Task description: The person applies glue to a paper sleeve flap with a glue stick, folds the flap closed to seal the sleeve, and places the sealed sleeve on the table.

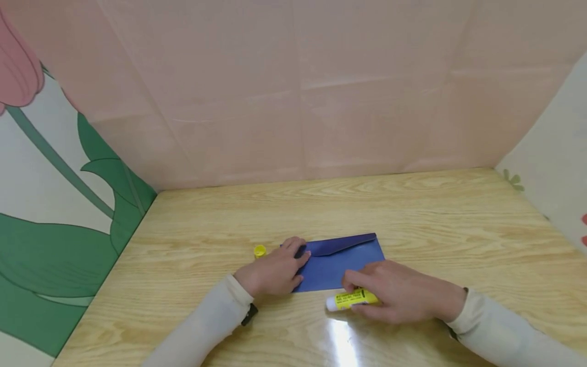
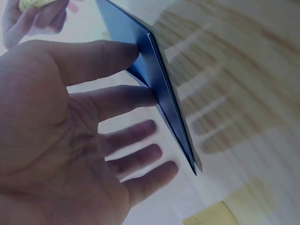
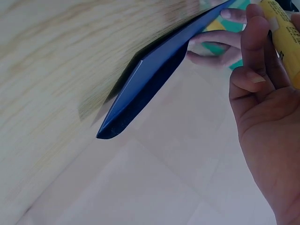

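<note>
While the fingers [image 1: 355, 279] of our right hand [image 1: 399, 293] were curled round a yellow glue stick [image 1: 352, 298], its pale end pointing left, those of our left hand [image 1: 277, 267] lay mostly extended, thumb and index finger touching the left end of a blue envelope [image 1: 325, 275]. The glue stick was just beside the envelope's near edge; whether it met the tabletop [image 1: 206, 214] we could not tell, nor whether that pale end was glue or plastic.

We judged the stick light, stiff and smooth, best gripped by its printed barrel with the pale end left free. The envelope lay on the tabletop, its dark flap [image 1: 339, 245] along the far side, lifted a little off the body. Paper by its look, it would be thin, easily creased and apt to slide under a push; we thought it best steadied near the left end, clear of the flap's edge.

Just beside our left hand, near the wrist, stood a small yellow cap [image 1: 260, 251], likely to tip if we brushed it. Our own hands hid the envelope's left end and near right corner. Farther out, the tabletop ran to a pink wall covering [image 1: 275, 102], between a flower-printed panel [image 1: 55, 199] on the left and a pale panel [image 1: 555, 168] on the right.
</note>
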A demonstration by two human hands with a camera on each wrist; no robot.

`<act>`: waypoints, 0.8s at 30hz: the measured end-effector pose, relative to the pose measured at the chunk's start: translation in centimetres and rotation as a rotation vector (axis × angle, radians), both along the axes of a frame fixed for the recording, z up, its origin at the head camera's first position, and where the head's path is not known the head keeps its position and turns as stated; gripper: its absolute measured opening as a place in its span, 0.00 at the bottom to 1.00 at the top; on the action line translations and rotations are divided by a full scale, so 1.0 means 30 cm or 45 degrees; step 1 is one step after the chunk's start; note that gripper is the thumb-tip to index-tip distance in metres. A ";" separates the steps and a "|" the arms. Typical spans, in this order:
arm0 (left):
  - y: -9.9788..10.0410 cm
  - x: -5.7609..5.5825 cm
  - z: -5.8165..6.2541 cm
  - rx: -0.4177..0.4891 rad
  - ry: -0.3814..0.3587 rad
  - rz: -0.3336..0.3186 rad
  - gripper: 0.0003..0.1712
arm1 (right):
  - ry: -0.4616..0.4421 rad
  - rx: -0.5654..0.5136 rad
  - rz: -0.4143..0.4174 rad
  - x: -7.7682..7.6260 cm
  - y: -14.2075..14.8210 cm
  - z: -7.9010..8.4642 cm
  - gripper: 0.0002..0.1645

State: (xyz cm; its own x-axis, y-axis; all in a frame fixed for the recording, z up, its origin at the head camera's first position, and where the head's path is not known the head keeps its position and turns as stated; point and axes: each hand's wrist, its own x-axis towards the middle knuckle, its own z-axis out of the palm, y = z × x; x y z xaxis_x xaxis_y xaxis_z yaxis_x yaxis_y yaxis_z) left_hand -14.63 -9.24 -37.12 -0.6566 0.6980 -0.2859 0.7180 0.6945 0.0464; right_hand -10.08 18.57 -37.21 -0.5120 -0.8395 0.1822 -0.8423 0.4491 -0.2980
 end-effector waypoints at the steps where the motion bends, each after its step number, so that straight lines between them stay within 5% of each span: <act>1: 0.000 0.001 -0.001 -0.018 0.030 -0.008 0.32 | -0.005 0.002 0.000 0.000 0.000 0.000 0.12; 5: 0.000 -0.001 -0.007 -0.063 0.088 -0.033 0.32 | -0.011 0.006 0.002 0.001 0.000 0.000 0.12; 24: -0.002 -0.014 0.003 -0.005 -0.038 0.030 0.32 | 0.032 -0.004 0.022 0.002 0.000 -0.002 0.12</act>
